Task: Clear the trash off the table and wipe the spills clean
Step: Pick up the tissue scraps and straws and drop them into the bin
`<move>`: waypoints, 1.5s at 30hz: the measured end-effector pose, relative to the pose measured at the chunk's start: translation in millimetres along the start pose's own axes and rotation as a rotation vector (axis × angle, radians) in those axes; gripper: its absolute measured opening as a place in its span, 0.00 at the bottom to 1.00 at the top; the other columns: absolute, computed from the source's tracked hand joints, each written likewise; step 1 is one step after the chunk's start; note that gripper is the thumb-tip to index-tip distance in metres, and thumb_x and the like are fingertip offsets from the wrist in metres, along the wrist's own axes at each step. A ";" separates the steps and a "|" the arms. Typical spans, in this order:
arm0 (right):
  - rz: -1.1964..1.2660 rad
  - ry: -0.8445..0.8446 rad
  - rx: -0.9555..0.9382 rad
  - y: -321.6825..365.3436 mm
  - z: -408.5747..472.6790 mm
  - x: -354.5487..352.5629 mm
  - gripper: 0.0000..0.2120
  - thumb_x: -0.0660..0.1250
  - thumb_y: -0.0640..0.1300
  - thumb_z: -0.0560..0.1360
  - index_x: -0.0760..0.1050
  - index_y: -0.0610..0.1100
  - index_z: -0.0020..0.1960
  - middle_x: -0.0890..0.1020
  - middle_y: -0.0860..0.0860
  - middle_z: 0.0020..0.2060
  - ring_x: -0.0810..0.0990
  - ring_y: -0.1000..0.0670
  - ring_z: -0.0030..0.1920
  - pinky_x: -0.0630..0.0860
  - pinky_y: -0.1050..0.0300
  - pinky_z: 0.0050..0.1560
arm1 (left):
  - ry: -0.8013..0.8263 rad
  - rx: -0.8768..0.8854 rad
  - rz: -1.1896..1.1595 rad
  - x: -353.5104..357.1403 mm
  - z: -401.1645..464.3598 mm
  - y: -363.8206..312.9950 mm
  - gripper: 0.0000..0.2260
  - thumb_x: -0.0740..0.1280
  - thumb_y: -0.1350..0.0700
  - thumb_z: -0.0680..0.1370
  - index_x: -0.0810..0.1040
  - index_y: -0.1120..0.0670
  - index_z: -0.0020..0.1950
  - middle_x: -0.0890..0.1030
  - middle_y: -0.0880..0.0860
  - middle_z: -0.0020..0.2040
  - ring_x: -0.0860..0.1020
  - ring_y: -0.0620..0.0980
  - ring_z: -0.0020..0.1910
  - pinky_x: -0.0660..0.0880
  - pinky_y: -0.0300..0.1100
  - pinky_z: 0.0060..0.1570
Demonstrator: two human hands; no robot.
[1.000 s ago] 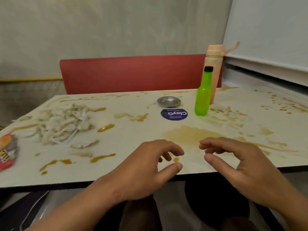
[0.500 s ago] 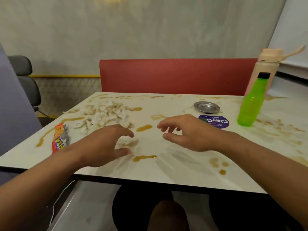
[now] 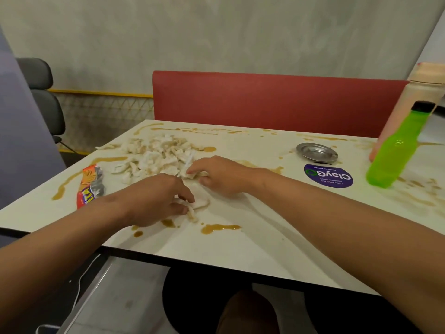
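A heap of torn white paper scraps [image 3: 156, 154] lies on the white table [image 3: 252, 242] at the left, among brown spills [image 3: 220, 228]. My left hand [image 3: 156, 201] lies on a loose strip of paper [image 3: 196, 208] near the front of the heap, fingers curled over it. My right hand [image 3: 221, 175] pinches scraps at the heap's right edge with fingertips and thumb. A red and orange snack wrapper [image 3: 90, 186] lies to the left of my left hand.
A small steel dish [image 3: 316, 152], a purple round sticker [image 3: 328, 175], a green bottle [image 3: 398, 147] and a peach bottle [image 3: 409, 102] stand at the right. A red bench back [image 3: 265, 102] is behind the table, a grey chair [image 3: 45, 97] at far left.
My view swung left. Both hands moved from the table's front edge forward and left onto the paper scraps and now touch them.
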State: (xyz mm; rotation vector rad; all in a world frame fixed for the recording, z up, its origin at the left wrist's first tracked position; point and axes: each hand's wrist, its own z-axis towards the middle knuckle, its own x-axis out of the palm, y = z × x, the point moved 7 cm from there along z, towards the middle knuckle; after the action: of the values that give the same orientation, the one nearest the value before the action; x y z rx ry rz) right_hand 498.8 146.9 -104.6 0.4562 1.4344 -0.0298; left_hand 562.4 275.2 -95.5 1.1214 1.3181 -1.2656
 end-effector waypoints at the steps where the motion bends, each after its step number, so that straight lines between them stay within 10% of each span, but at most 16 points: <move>1: 0.004 0.013 0.003 0.1 4.1 3.8 0.18 0.61 0.44 0.82 0.75 0.53 0.71 0.76 0.54 0.71 0.72 0.50 0.71 0.68 0.50 0.72 | -0.017 0.001 -0.006 0.0 0.5 1.9 0.12 0.71 0.46 0.79 0.82 0.40 0.62 0.78 0.39 0.55 0.75 0.38 0.51 0.72 0.34 0.50; 22: 0.105 -0.221 0.095 -25.1 -102.2 -78.3 0.07 0.68 0.46 0.80 0.84 0.51 0.56 0.85 0.56 0.45 0.81 0.56 0.47 0.79 0.53 0.53 | -0.293 -0.079 -0.180 -44.9 17.2 -24.2 0.09 0.71 0.48 0.78 0.85 0.47 0.56 0.81 0.41 0.44 0.78 0.39 0.41 0.72 0.33 0.39; 27: 0.115 -0.364 0.179 -49.5 -160.8 -105.8 0.06 0.70 0.47 0.79 0.85 0.52 0.54 0.84 0.59 0.40 0.79 0.61 0.42 0.72 0.69 0.40 | -0.341 -0.037 -0.271 -47.4 35.9 -61.5 0.05 0.72 0.48 0.78 0.85 0.47 0.51 0.81 0.44 0.43 0.79 0.43 0.39 0.72 0.36 0.37; 32: 0.175 -0.476 0.281 -79.7 -218.7 -129.6 0.06 0.71 0.46 0.78 0.85 0.51 0.53 0.84 0.58 0.40 0.81 0.57 0.41 0.76 0.57 0.46 | -0.320 0.035 -0.398 -40.6 61.1 -108.3 0.03 0.73 0.48 0.77 0.84 0.45 0.46 0.83 0.44 0.40 0.79 0.42 0.36 0.74 0.40 0.36; 45: 0.174 -0.623 0.439 -111.0 -342.5 -185.9 0.04 0.71 0.43 0.79 0.83 0.50 0.52 0.80 0.60 0.31 0.75 0.62 0.29 0.68 0.72 0.33 | -0.222 0.228 -0.440 -25.9 113.0 -233.0 0.05 0.72 0.48 0.78 0.83 0.47 0.44 0.82 0.46 0.40 0.74 0.39 0.34 0.70 0.37 0.33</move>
State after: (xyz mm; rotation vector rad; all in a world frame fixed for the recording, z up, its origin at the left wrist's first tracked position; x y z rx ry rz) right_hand 114.9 108.5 19.1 0.8464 0.7647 -0.3249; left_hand 338.9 152.8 -42.3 0.8319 1.3148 -1.8465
